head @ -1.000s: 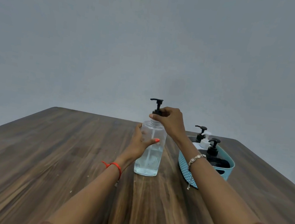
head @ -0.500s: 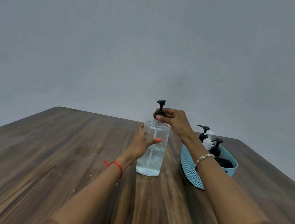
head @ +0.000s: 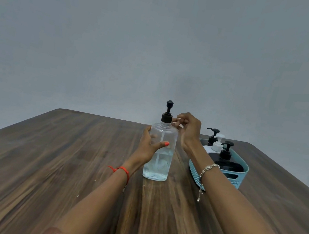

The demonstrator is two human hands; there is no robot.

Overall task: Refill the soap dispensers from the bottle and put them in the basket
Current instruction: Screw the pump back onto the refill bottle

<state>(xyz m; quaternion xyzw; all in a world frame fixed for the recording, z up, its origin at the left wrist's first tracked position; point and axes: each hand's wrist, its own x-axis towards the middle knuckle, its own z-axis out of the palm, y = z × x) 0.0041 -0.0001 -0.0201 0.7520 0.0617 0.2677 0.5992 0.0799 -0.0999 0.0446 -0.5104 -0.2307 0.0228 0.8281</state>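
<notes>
- Head view: I see a clear plastic pump bottle [head: 159, 153] standing upright on the dark wood-grain worktop [head: 63, 163], near its middle and just left of the basket.
- The left hand [head: 148, 147] holds the bottle body at mid-height. Its grip is wrapped, with the thumb across the front face and the fingers behind.
- The right hand [head: 188, 129] is raised at the black screw-on pump collar [head: 167, 118]. Its curled fingertips [head: 174, 122] meet the right side of the collar. I cannot tell whether this grip pinches the collar or only touches it.
- A teal perforated plastic basket [head: 240, 174] stands to the right, apart from the bottle. It holds two black pump dispensers [head: 226, 152] and one white pump dispenser [head: 217, 143], all upright.
- Handling judgement:
  - Clear liquid fills roughly the lower half, so I expect moderate weight carried low and a stable stance.
  - The walls look thin and smooth, so they may flex under a hard squeeze and slip if wet with soap.
- Recommended hold:
  - Brace the flat body faces at or below mid-height.
  - Turn only the ribbed collar, not the slender pump stem above it.
- Risk: once the collar is off, I judge that any tilt could spill liquid.
</notes>
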